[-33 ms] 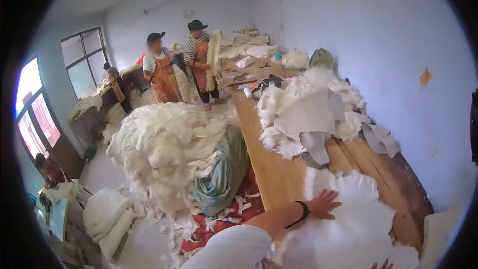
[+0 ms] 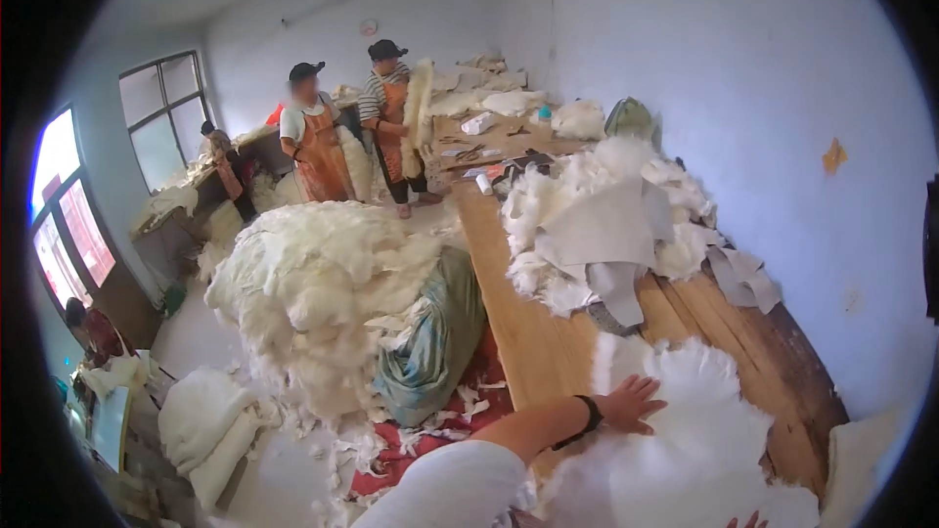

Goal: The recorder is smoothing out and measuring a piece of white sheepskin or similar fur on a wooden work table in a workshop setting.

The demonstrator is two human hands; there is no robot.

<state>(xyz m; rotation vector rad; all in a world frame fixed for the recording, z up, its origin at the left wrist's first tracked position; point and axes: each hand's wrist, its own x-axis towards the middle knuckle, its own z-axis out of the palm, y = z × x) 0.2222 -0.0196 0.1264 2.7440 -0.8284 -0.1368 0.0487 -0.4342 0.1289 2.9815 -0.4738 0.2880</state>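
A white fluffy sheepskin [image 2: 675, 460] lies spread over the near end of the wooden table. My left hand [image 2: 631, 404] rests flat on its upper part, fingers apart, holding nothing; a black band circles the wrist. Only the fingers of my right hand [image 2: 748, 520] show, at the bottom edge, spread against the lower part of the same skin. The rest of that hand is out of view. Something skin-coloured [image 2: 528, 518] shows at the bottom edge beside my left sleeve, too little of it to name.
Beyond the sheepskin, a heap of skins and pale grey hide pieces [image 2: 602, 225] covers the wooden table [image 2: 533, 332]. A large fleece pile [image 2: 313, 284] and green cloth [image 2: 430, 352] stand left. Two people in orange aprons [image 2: 323, 152] stand farther back. Folded white material [image 2: 201, 420] lies on the floor.
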